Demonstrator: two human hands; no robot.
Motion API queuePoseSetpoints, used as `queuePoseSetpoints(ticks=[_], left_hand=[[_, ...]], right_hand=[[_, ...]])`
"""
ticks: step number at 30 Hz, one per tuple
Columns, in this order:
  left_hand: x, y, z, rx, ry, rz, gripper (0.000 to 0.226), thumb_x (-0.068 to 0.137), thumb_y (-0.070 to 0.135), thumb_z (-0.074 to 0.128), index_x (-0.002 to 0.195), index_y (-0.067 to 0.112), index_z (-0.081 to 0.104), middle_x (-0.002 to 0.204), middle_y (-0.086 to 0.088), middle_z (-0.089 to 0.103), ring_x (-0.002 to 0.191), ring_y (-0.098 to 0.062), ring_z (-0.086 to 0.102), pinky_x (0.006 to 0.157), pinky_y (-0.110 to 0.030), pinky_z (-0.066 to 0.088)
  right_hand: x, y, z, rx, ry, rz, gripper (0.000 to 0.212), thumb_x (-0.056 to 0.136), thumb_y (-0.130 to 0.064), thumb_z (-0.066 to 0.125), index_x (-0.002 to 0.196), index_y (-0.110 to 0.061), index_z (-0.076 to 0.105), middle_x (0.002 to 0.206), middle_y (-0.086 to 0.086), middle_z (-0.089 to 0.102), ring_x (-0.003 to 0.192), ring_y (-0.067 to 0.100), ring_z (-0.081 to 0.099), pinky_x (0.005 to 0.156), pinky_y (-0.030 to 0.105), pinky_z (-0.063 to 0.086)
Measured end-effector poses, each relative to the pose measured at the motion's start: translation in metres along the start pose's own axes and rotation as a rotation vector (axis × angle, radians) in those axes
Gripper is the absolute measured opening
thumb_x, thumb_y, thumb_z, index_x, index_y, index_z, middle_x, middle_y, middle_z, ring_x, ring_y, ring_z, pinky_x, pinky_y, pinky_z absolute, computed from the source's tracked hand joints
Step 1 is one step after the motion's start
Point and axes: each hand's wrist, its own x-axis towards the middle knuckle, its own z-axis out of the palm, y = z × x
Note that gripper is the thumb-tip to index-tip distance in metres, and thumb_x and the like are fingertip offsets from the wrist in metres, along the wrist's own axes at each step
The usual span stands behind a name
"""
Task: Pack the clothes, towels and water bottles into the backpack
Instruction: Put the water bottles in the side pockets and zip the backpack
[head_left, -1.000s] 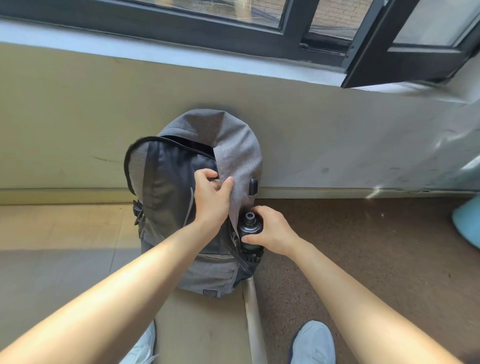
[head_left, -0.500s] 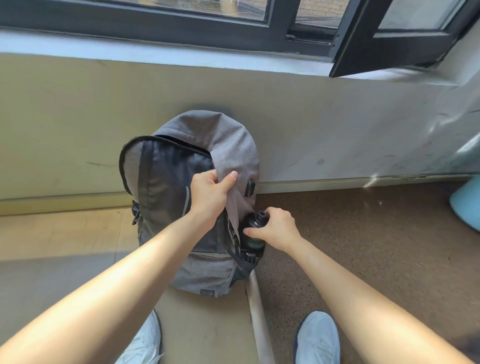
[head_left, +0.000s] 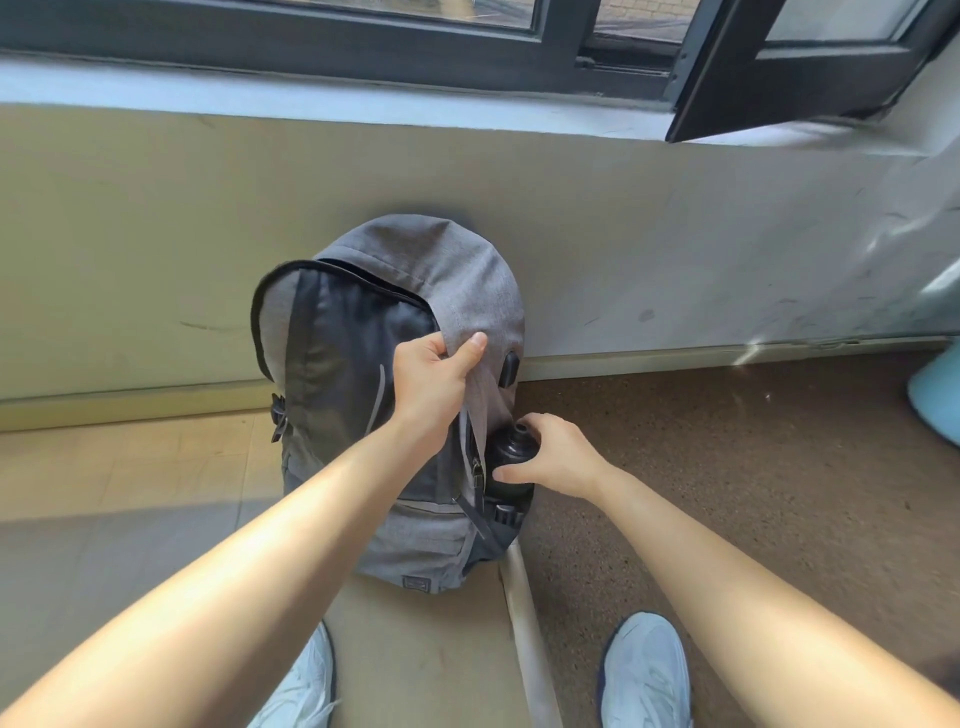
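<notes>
Your right hand (head_left: 556, 457) curls round the black plastic water bottle (head_left: 506, 460) – nearly seated in the grey fabric backpack (head_left: 415, 540)'s right side pocket – left hand (head_left: 431, 376) pinching its flap; main zip left open

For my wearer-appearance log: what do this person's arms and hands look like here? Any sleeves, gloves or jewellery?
The left forearm and right forearm are bare right down to the frame's lower edge; no sleeve shows. The left hand and right hand wear no gloves. No watch, bracelet or ring is visible on either wrist or on the fingers that show.
</notes>
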Motion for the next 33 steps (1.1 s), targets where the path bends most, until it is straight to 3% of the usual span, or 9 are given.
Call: queuePoseSetpoints(ticks=[6, 10, 13, 15, 21, 26, 29, 31, 33], left_hand=[[-0.001, 0.005, 0.005, -0.066, 0.013, -0.045, 0.019, 0.093, 0.014, 0.076, 0.088, -0.004, 0.077, 0.093, -0.026, 0.077, 0.092, -0.041, 0.076, 0.082, -0.060, 0.061], [0.003, 0.011, 0.007, -0.107, 0.024, -0.042, 0.037, 0.091, 0.019, 0.079, 0.091, -0.016, 0.070, 0.093, -0.035, 0.073, 0.090, -0.048, 0.074, 0.079, -0.068, 0.058], [0.005, 0.008, 0.008, -0.074, -0.014, 0.001, 0.069, 0.075, 0.043, 0.084, 0.090, -0.021, 0.062, 0.080, -0.029, 0.070, 0.074, -0.035, 0.067, 0.075, -0.073, 0.055], [0.004, 0.004, 0.008, -0.063, -0.033, 0.020, 0.076, 0.070, 0.049, 0.083, 0.088, -0.021, 0.060, 0.077, -0.022, 0.065, 0.073, -0.031, 0.062, 0.071, -0.070, 0.055], [-0.003, 0.008, 0.008, -0.041, -0.033, -0.005, 0.035, 0.091, 0.018, 0.080, 0.084, -0.014, 0.070, 0.093, -0.038, 0.069, 0.088, -0.047, 0.074, 0.081, -0.071, 0.056], [0.004, 0.011, 0.008, -0.001, -0.089, -0.026, 0.017, 0.091, 0.013, 0.078, 0.083, -0.002, 0.076, 0.086, -0.025, 0.077, 0.085, -0.038, 0.077, 0.080, -0.063, 0.061], [0.004, 0.011, 0.010, 0.052, -0.119, -0.033, 0.020, 0.088, 0.014, 0.080, 0.077, -0.001, 0.075, 0.085, -0.023, 0.077, 0.086, -0.042, 0.076, 0.080, -0.065, 0.060], [0.007, 0.008, 0.008, 0.076, -0.156, -0.032, 0.034, 0.085, 0.021, 0.079, 0.079, -0.010, 0.067, 0.083, -0.025, 0.073, 0.080, -0.040, 0.073, 0.080, -0.071, 0.056], [0.009, 0.004, 0.006, 0.098, -0.215, -0.013, 0.028, 0.090, 0.016, 0.075, 0.085, -0.011, 0.069, 0.086, -0.025, 0.074, 0.081, -0.038, 0.072, 0.085, -0.065, 0.059]], right_hand=[[-0.002, -0.002, -0.012, -0.022, -0.122, -0.126, 0.067, 0.073, -0.021, 0.088, 0.133, -0.014, 0.060, 0.126, -0.001, 0.067, 0.114, 0.014, 0.063, 0.099, 0.032, 0.052], [0.004, -0.007, -0.017, -0.056, -0.071, -0.099, 0.073, 0.068, -0.035, 0.091, 0.133, -0.018, 0.060, 0.125, -0.004, 0.066, 0.114, 0.014, 0.062, 0.096, 0.032, 0.054], [0.005, -0.008, -0.008, -0.040, 0.003, -0.017, 0.066, 0.063, -0.051, 0.090, 0.117, -0.022, 0.066, 0.109, -0.008, 0.069, 0.101, 0.013, 0.067, 0.087, 0.032, 0.058], [0.006, -0.007, -0.007, -0.046, -0.019, -0.024, 0.065, 0.064, -0.047, 0.090, 0.118, -0.022, 0.066, 0.111, -0.005, 0.071, 0.105, 0.016, 0.068, 0.089, 0.035, 0.059], [0.004, -0.003, -0.014, -0.054, -0.110, -0.086, 0.078, 0.075, -0.023, 0.087, 0.144, -0.016, 0.049, 0.137, 0.003, 0.061, 0.126, 0.019, 0.058, 0.102, 0.030, 0.048], [0.008, -0.033, -0.038, 0.140, -0.060, -0.117, 0.106, 0.070, -0.053, 0.087, 0.156, -0.027, 0.030, 0.152, -0.010, 0.043, 0.138, 0.007, 0.040, 0.112, 0.032, 0.037], [0.007, -0.066, -0.055, 0.210, 0.134, -0.184, 0.101, 0.066, -0.049, 0.091, 0.148, -0.024, 0.038, 0.138, -0.008, 0.053, 0.128, 0.011, 0.052, 0.102, 0.031, 0.045], [0.007, -0.080, -0.059, 0.132, 0.251, -0.145, 0.101, 0.062, -0.050, 0.090, 0.144, -0.020, 0.042, 0.124, -0.007, 0.058, 0.116, 0.016, 0.059, 0.096, 0.038, 0.051], [0.007, -0.085, -0.059, -0.003, 0.286, -0.116, 0.094, 0.058, -0.058, 0.085, 0.135, -0.019, 0.047, 0.120, -0.003, 0.061, 0.111, 0.021, 0.061, 0.093, 0.044, 0.053]])
